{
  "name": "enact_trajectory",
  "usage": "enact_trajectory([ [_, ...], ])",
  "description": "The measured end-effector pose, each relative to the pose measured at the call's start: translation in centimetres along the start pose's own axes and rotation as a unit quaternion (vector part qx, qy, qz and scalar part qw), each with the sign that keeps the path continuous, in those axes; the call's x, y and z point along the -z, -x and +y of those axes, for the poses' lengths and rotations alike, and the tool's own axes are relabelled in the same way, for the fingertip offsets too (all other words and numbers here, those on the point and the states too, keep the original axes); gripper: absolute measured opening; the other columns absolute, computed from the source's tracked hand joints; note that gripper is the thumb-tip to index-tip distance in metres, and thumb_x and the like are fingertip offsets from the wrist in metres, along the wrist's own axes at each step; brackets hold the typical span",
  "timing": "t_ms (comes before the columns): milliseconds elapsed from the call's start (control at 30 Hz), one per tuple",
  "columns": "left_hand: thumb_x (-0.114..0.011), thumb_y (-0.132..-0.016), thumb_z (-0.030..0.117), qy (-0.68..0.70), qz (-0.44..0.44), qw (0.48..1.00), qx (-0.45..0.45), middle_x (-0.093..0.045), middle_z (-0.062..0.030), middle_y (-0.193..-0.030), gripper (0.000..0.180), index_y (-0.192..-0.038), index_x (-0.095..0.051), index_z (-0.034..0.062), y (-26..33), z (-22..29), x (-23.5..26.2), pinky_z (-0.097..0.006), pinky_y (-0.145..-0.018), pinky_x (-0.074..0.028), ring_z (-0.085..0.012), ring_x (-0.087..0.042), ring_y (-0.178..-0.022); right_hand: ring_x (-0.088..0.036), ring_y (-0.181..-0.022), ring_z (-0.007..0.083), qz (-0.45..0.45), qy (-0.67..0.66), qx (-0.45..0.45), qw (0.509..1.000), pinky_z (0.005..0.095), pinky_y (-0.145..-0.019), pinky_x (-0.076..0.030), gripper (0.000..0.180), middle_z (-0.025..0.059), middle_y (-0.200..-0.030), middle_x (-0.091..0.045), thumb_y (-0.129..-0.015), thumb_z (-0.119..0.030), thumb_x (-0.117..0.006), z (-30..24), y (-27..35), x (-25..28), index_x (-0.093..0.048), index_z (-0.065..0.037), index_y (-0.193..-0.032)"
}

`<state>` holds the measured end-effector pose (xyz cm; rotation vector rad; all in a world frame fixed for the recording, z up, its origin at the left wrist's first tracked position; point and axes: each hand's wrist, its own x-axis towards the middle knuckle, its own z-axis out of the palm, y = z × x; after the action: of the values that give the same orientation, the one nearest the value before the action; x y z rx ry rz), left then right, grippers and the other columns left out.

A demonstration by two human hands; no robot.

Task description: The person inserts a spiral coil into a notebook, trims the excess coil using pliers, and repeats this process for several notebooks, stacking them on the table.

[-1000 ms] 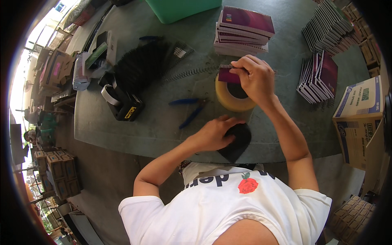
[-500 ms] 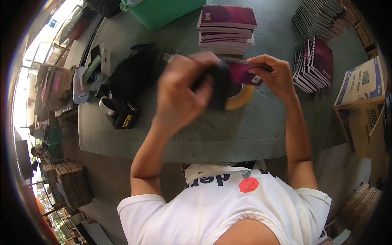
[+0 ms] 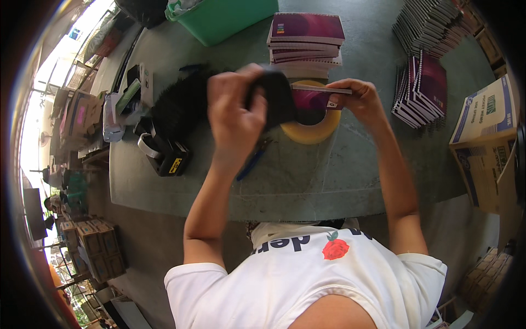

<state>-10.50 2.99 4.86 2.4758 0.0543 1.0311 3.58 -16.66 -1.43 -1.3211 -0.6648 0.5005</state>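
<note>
**Purple notebook (image 3: 311, 100) pinched over a yellow tape roll (image 3: 310, 134)**

The notebook, flat and pale-edged, overlaps the smooth ring-shaped roll in view; the right hand (image 3: 359, 98) has its grip closed on one end. The left hand's (image 3: 233, 104) grip is closed around a matte black, round-edged piece (image 3: 278, 97), blurred. Nearby on the grey counter (image 3: 339, 186) lie blue-handled pliers (image 3: 250, 165), a bristly heap of black wire coils (image 3: 181, 104) and stacked spiral-bound notebooks (image 3: 307, 33).

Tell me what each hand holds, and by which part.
The right hand holds a purple notebook by its right end. The left hand holds a black piece by its left side; blur hides finer detail.
</note>
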Motion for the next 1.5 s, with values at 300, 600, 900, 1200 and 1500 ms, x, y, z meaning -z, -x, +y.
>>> enact_trajectory([
  [300,-0.067,-0.071,0.000,0.026,-0.105,0.993,-0.053,-0.060,-0.0075,-0.094,0.030,-0.100,-0.064,0.0096,0.2,-0.9,0.4,-0.035,-0.074,-0.048,-0.0229,-0.060,-0.086,-0.062,-0.084,0.0098,0.012,-0.039,0.014,0.999,0.0230,-0.080,-0.051,0.019,0.0063,-0.096,-0.068,-0.083,0.002,-0.063,1.9,0.5,-1.4,-0.066,-0.001,-0.101],
  [600,-0.067,-0.072,-0.002,0.035,-0.139,0.990,0.010,-0.054,-0.0070,-0.093,0.033,-0.103,-0.063,0.0081,1.7,0.9,-1.9,-0.033,-0.072,-0.049,-0.0222,-0.057,-0.086,-0.061,-0.090,0.0105,0.011,-0.042,0.030,0.999,0.0222,-0.083,-0.049,0.019,0.0062,-0.099,-0.067,-0.085,0.004,-0.060,1.7,0.8,-1.9,-0.064,-0.001,-0.103],
  [900,-0.065,-0.077,-0.002,0.090,-0.199,0.974,-0.058,-0.058,-0.0087,-0.093,0.027,-0.102,-0.064,0.0058,1.0,1.2,-2.7,-0.030,-0.069,-0.052,-0.0193,-0.061,-0.085,-0.061,-0.090,0.0098,0.005,-0.076,0.018,0.997,0.0217,-0.082,-0.049,0.022,0.0046,-0.098,-0.066,-0.085,0.004,-0.060,1.6,1.2,-1.7,-0.062,0.001,-0.106],
  [1200,-0.067,-0.072,-0.001,0.110,-0.155,0.981,-0.049,-0.059,-0.0083,-0.088,0.029,-0.099,-0.065,0.0090,0.0,1.5,-3.8,-0.035,-0.071,-0.051,-0.0251,-0.059,-0.084,-0.058,-0.092,0.0075,-0.035,0.039,-0.016,0.999,0.0235,-0.085,-0.047,0.025,0.0040,-0.101,-0.065,-0.088,0.002,-0.056,1.4,1.5,-1.5,-0.059,0.003,-0.113],
  [1500,-0.067,-0.069,-0.003,0.102,-0.096,0.990,-0.029,-0.062,-0.0104,-0.089,0.029,-0.097,-0.065,0.0056,-0.7,2.6,-3.5,-0.035,-0.077,-0.048,-0.0292,-0.059,-0.088,-0.057,-0.094,0.0076,-0.040,0.014,0.020,0.999,0.0246,-0.087,-0.046,0.026,0.0035,-0.102,-0.065,-0.089,0.001,-0.054,2.5,2.0,-1.5,-0.058,0.003,-0.114],
])
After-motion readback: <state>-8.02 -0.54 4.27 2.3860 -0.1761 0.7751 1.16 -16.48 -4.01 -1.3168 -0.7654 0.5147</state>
